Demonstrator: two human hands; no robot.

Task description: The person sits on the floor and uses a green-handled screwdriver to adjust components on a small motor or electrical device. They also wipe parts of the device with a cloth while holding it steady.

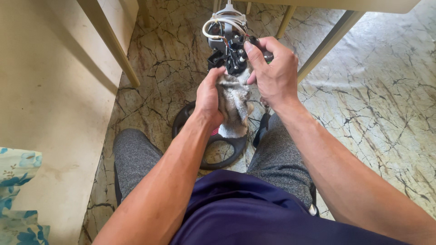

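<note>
Left hand (210,97): closed around a grey cloth (236,106), centre frame.
Right hand (272,70): gripping a black wired motor part (229,43), upper centre.
Below: black ring (218,154) on marble floor (372,90).

Seen from above, bare forearms and a left hand (209,97) and right hand (272,72) without gloves; a dark navy shirt (245,213) and heathered grey trousers (136,156) are worn

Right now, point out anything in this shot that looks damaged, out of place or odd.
The small appliance part in the right hand looks opened up: white wires loop out bare and dark inner pieces show. The left hand presses a soiled grey cloth against it. A black ring-shaped piece lies loose on the marbled floor between the knees.
</note>
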